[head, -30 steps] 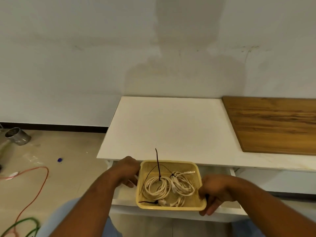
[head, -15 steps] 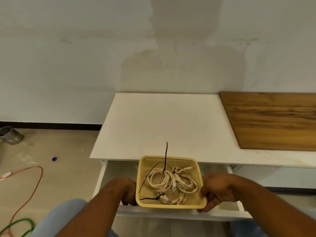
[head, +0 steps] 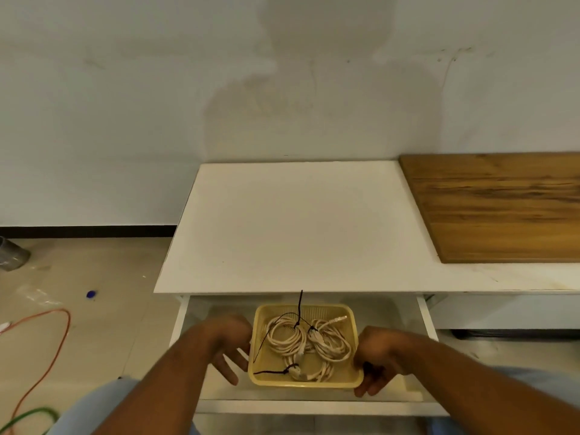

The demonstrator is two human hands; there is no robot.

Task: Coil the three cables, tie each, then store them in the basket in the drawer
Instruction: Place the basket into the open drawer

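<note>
A yellow plastic basket (head: 352, 313) sits inside the open white drawer (head: 314, 407). In it lie three coiled cream cables (head: 288, 339), each bound with a black tie, and one tie end sticks straight up. My left hand (head: 229, 340) hovers just left of the basket with its fingers spread and apart from the rim. My right hand (head: 379, 356) is at the basket's right front corner, fingers hanging down loosely against its side. A small dark thing shows by my right thumb.
The white cabinet top (head: 298, 230) lies above the drawer, with a wooden board (head: 502, 208) at its right. On the floor to the left are an orange cable (head: 59, 340), a green cable (head: 28, 416), a metal can (head: 12, 255) and a blue cap (head: 91, 294).
The basket went down from drawer-top height into the drawer. My left hand let go of it and spread open. My right hand's hold has loosened.
</note>
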